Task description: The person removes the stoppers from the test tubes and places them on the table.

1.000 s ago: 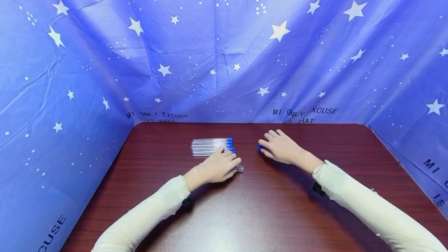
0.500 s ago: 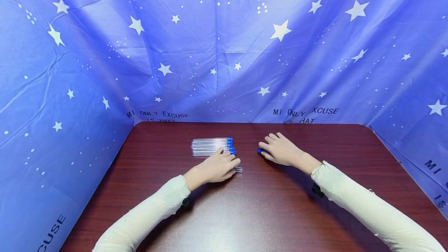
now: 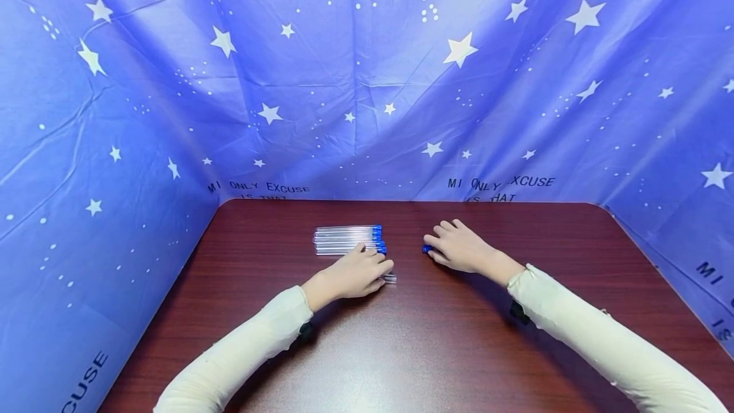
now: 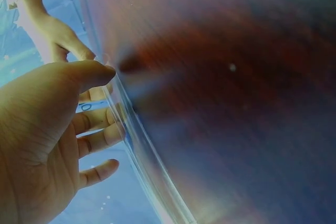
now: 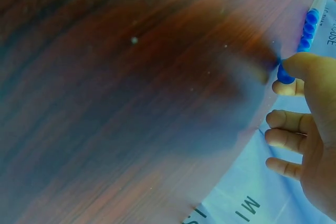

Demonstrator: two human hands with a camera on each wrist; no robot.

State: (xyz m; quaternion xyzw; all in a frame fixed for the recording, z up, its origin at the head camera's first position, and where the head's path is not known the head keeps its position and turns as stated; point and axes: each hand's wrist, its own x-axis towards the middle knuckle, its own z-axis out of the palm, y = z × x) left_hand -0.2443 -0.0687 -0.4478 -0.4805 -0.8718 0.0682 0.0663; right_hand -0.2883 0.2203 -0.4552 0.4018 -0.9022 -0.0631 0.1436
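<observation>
Between thumb and fingers my left hand (image 3: 351, 274) holds a clear test tube (image 3: 390, 278) whose uncovered end points to the right. In the left wrist view the tube (image 4: 160, 169) runs along past the thumb tip. My right hand (image 3: 460, 248), across a short gap, pinches a small blue cap (image 3: 427, 248); the right wrist view has this cap (image 5: 285, 75) between thumb and index finger. Just beyond the left hand lies a row of clear test tubes (image 3: 344, 239), side by side, with blue caps (image 3: 377, 233) on their right ends. The left hand partly covers the row's near side.
Both hands are over a dark red wooden table (image 3: 367, 349) with a glossy reflection near its front. A blue star-printed curtain (image 3: 355, 81) surrounds its back and sides. Each wrist carries a dark camera under a pale sleeve (image 3: 246, 343).
My right hand with the blue cap has come slightly nearer to me. The left hand and its tube have hardly moved, the tube's end tipping down a little. The row lies unchanged.
</observation>
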